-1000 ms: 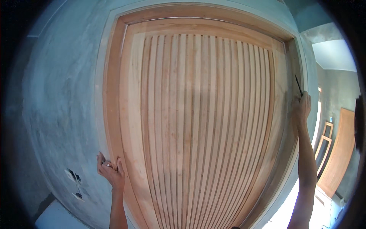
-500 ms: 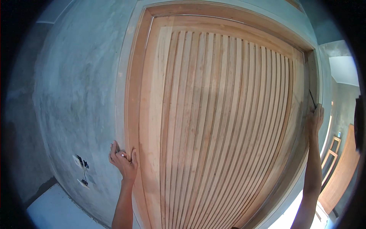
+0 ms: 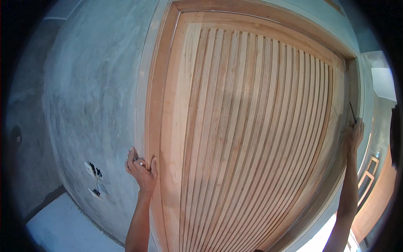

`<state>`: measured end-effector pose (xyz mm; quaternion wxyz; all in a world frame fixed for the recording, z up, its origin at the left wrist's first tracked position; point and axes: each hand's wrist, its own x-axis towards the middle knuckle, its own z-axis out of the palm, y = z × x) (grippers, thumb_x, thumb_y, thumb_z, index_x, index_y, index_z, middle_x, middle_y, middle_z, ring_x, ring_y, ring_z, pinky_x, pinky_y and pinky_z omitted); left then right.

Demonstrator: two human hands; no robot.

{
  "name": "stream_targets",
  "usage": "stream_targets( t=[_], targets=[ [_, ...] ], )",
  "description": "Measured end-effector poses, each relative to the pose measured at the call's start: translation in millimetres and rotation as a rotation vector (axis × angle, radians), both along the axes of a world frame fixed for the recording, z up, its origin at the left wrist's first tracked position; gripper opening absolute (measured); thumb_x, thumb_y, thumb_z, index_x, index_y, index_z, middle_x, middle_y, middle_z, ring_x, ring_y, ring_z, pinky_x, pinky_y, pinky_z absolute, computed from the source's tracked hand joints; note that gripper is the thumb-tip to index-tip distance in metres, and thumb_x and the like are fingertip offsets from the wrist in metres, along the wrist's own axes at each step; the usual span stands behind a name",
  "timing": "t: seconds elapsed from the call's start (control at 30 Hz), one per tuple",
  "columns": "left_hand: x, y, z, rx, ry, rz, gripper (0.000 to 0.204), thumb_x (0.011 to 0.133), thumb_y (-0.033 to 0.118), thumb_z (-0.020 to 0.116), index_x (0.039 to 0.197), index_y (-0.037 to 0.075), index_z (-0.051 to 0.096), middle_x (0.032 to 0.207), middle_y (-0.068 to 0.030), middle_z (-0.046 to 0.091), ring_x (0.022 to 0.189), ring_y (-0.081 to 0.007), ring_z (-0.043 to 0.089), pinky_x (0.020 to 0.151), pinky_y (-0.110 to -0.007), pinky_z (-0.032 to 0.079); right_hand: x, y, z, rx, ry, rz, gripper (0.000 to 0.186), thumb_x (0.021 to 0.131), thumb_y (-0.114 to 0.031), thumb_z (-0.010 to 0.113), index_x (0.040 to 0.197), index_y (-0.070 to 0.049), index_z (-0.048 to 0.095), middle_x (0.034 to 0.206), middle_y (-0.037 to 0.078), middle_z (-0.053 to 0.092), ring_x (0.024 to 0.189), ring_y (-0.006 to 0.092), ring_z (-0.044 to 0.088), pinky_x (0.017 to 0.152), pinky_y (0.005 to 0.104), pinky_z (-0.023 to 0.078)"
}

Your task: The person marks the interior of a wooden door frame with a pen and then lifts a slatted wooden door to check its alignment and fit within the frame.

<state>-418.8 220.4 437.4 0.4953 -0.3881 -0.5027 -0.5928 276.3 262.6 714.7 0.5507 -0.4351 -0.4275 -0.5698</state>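
A slatted wooden door stands inside a wooden frame, filling the middle of the view. My left hand rests against the frame's left side, fingers bent and thumb on the wood. Between those fingers shows a small round white end of something whose kind I cannot make out. At the far right, my right hand is closed around a thin dark pointed tool. The tool points upward along the right side of the frame. Its handle is hidden in my fingers, so its exact kind is unclear.
A grey plastered wall lies left of the frame. Low on it, a pulled-out electrical fitting hangs by wires. A pale surface is at lower left. Beyond the right side lean wooden frames and a wooden panel.
The whole view has shifted, so the door and both hands appear slightly farther right. Both hands keep much the same place on the frame, and the tool stays in my right hand.
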Motion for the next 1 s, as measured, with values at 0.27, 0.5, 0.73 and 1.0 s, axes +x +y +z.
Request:
stream_targets(
  t=[0.27,0.5,0.73,1.0],
  targets=[
    [1,0,0,-0.011,-0.018,-0.007,0.036,0.086,0.022,0.071,0.096,0.005,0.040,0.145,-0.0249,0.032,0.134,-0.0441,0.033,0.104,-0.053,0.021,7,3,0,0.009,0.003,-0.003,0.013,0.088,-0.008,0.053,0.096,0.000,0.048,0.088,0.019,0.052,0.089,0.0379,0.051,0.072,0.0473,0.042],
    [2,0,-1,-0.038,-0.065,-0.057,0.036,0.087,0.024,0.070,0.096,0.005,0.040,0.144,-0.0253,0.033,0.134,-0.0447,0.032,0.104,-0.055,0.021,15,8,2,0.076,-0.056,0.004,0.015,0.092,-0.011,0.053,0.095,0.003,0.048,0.089,0.022,0.053,0.088,0.0422,0.051,0.074,0.0495,0.040],
    [0,-2,-1,0.008,-0.023,-0.021,0.036,0.087,0.024,0.070,0.095,0.005,0.040,0.144,-0.0253,0.034,0.135,-0.0446,0.031,0.104,-0.055,0.021,14,4,2,0.038,-0.011,-0.014,0.015,0.084,-0.004,0.053,0.098,0.000,0.049,0.091,0.020,0.054,0.088,0.0389,0.053,0.074,0.0477,0.042],
    [-2,2,-4,-0.010,-0.037,-0.028,0.036,0.087,0.024,0.071,0.094,0.006,0.040,0.143,-0.0247,0.034,0.134,-0.0443,0.032,0.104,-0.053,0.021,12,3,3,0.099,-0.041,-0.029,0.013,0.083,-0.002,0.053,0.094,0.000,0.048,0.087,0.020,0.052,0.086,0.0387,0.052,0.071,0.0473,0.041]
  ],
)
